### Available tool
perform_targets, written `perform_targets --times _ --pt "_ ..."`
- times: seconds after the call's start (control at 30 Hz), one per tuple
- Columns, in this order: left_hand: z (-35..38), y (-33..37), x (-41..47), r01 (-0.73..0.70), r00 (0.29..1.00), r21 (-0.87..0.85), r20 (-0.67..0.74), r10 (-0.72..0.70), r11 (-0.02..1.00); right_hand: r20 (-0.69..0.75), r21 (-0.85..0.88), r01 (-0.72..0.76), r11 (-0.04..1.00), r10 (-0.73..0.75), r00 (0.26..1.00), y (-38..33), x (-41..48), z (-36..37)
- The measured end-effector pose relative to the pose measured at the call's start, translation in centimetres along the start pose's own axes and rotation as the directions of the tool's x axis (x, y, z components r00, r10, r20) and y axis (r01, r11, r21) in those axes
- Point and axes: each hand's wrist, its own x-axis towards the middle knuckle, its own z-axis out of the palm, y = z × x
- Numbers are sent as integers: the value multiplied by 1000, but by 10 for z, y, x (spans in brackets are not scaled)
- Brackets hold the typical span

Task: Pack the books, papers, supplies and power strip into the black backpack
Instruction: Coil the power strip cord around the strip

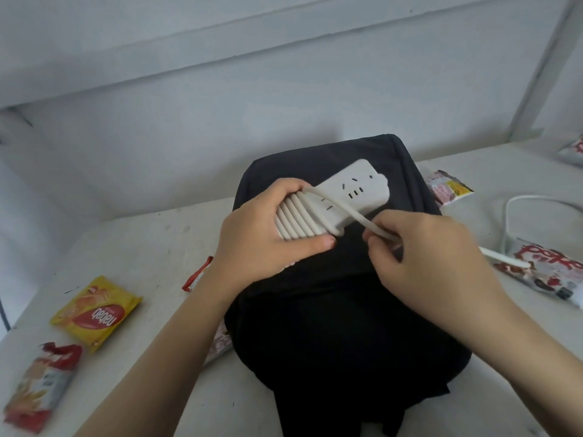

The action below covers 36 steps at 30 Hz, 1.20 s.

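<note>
Where held: above the black fabric backpack (331,310), white rectangular plastic power strip (356,190) gripped in both hands, tilted, socket face up.
Left hand (258,241): fingers clenched around the near end of the strip, thumb pressed over the wound loops.
Right hand (422,250): fingers pinched on the white round cord (350,216), just right of the strip.
Cord: several turns wrapped side by side around the strip's near end; one strand crossing the socket face diagonally down into the right hand; beyond the hand, trailing right across the tabletop and looping back near the far right edge.
Backpack: lying flat on the pale scuffed tabletop (157,247), front panel up, looking shut; cannot tell where the zip stands.
Left of backpack: yellow snack packet with a red oval label (94,310) lying flat; nearer, a red and white snack packet (41,383), blurred; a red-edged wrapper (198,275) partly hidden behind the left wrist.
Right of backpack: white and red snack packet with red lettering (545,269), cord passing over its near end; smaller pink and yellow packet (448,187) touching the backpack's far right corner.
</note>
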Motion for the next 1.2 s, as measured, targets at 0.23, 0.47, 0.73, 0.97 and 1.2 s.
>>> perform_targets --times 0.23,0.47,0.73,0.97,1.2 --pt "-5 0 1 96 995 -318 -4 -103 943 -90 284 228 932 -211 973 19 -7 21" --pt "-4 3 2 99 992 -449 -24 -122 888 -234 350 259 900 -184 955 8 -18 39" --pt "-7 3 -1 88 993 -479 -22 -112 873 -197 324 287 902 -232 953 9 -16 41" --pt "-7 -2 -2 94 989 -440 -61 -134 893 -115 353 312 882 -290 950 19 -9 38" --pt "-9 -4 -4 84 986 -367 -106 -131 927 0 145 199 969 -201 979 42 4 10"
